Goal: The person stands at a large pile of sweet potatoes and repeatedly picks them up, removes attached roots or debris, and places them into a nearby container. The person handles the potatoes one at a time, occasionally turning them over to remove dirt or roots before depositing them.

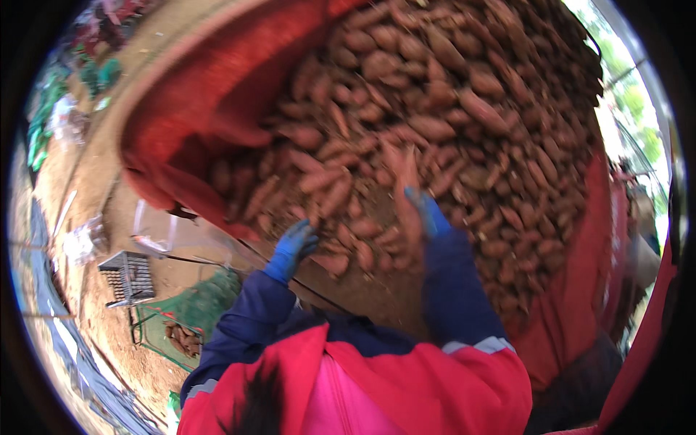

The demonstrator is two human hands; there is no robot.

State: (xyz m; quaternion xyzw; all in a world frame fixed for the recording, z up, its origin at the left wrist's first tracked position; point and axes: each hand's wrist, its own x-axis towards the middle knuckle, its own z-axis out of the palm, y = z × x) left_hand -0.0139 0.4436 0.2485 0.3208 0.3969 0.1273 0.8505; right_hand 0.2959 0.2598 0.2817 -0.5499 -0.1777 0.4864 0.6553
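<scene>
A large heap of reddish-brown sweet potatoes (478, 109) fills the space before me. My left hand (293, 250), in a blue glove, is at the near left edge of the pile; its fingers are somewhat spread, and nothing shows in them. Farther right, my right hand (431, 216), also gloved in blue, is turned edge-on over the heap. Along its left side runs a long, motion-smeared sweet potato (407, 181). Whether the right fingers grip it or are letting it pass cannot be made out, as they are partly hidden.
Red cloth (196, 94) borders the heap on the left, with more red fabric (565, 297) at the right. Lower left, a grey crate (134, 275) stands by a green mesh bag (206, 297) with several sweet potatoes. Clear plastic (85, 239) lies on the dirt ground.
</scene>
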